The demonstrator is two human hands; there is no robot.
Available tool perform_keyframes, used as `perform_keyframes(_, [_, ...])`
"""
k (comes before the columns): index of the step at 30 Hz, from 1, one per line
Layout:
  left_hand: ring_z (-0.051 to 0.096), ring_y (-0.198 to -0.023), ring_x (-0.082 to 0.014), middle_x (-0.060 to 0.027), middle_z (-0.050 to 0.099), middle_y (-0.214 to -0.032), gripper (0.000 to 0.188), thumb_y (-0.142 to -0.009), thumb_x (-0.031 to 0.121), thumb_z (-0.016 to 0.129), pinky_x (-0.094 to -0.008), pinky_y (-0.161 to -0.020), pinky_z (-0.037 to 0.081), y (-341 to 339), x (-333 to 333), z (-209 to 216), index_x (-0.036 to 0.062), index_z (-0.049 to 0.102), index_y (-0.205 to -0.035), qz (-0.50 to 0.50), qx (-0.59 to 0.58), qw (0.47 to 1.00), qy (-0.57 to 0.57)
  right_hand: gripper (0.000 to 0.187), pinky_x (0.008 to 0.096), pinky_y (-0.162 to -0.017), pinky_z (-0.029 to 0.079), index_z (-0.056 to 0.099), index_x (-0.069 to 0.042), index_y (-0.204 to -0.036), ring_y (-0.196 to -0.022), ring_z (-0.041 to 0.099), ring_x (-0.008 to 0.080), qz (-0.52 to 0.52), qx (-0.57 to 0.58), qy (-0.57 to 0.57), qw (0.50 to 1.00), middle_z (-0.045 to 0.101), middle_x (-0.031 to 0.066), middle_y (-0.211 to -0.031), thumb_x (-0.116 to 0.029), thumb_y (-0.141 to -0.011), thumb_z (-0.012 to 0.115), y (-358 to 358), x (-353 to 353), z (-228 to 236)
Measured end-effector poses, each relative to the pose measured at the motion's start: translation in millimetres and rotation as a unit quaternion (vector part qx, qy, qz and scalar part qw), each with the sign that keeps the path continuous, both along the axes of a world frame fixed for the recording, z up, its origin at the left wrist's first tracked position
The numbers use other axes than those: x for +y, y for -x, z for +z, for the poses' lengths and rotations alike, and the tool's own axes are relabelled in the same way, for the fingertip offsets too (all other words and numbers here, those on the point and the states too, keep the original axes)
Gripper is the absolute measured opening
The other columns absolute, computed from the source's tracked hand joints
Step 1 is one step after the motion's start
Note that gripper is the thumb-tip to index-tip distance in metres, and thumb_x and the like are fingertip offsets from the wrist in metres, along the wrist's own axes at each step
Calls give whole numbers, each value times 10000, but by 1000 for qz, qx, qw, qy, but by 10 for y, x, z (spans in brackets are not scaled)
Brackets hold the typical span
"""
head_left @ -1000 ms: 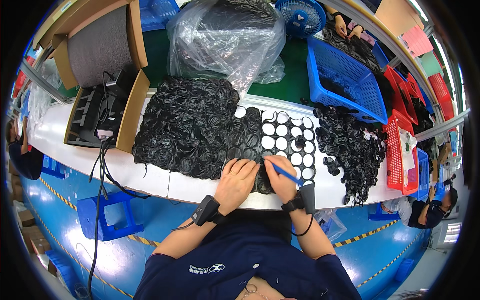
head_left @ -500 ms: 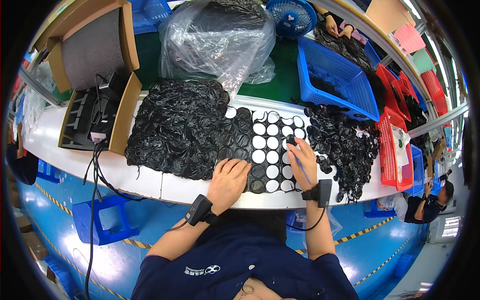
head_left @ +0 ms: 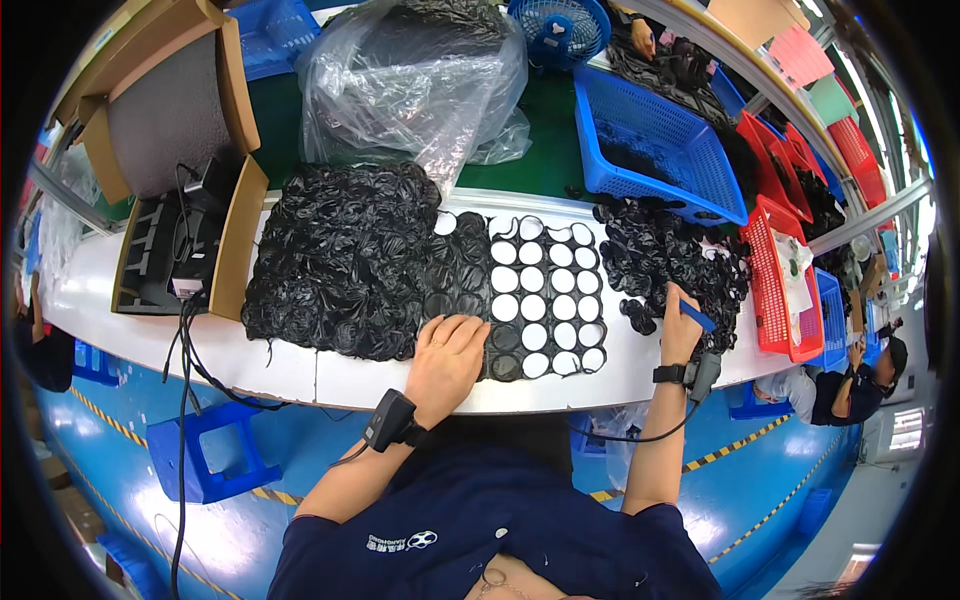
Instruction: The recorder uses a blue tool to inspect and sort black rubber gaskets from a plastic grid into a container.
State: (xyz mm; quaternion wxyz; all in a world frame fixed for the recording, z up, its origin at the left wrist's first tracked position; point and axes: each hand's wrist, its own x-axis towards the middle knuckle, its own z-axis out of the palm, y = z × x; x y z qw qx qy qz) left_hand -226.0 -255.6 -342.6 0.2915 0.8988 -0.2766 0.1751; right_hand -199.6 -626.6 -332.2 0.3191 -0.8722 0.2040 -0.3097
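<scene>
My left hand (head_left: 447,368) lies open and flat, my right hand (head_left: 680,335) grips a blue stick (head_left: 701,318) by black pieces (head_left: 632,250), probably light, soft, best pinched at an edge.

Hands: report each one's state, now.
Left hand: open, palm down over flattened black pieces.
Right hand: closed around a blue tool, at the black pile.

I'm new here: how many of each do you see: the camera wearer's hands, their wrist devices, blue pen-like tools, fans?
Left hand and right hand: 2
Left wrist device and right wrist device: 2
Blue pen-like tool: 1
Fan: 1
Total: 6
</scene>
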Motion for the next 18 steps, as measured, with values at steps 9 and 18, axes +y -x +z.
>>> perform_keyframes(9, [579, -1016, -254, -72, 616, -1048, 256, -784, -15, 641, -424, -928, 425, 154, 45, -41, 16, 657, -1038, -36, -9, 998, 52, 242, 196, -591, 464, 682, -9, -1105, -712, 602, 69, 267, 162, -393, 865, 679, 37, -877, -177, -934, 649, 496, 1592, 88])
perform_keyframes(18, [579, -908, -249, -61, 583, -922, 311, -750, -9, 650, -386, -833, 431, 157, 45, -74, 57, 683, -1052, -17, 7, 997, 78, 203, 233, -652, 496, 697, 3, -1057, -732, 628, 102, 308, 144, -310, 888, 702, 76, -907, -126, -903, 676, 512, 1915, -117])
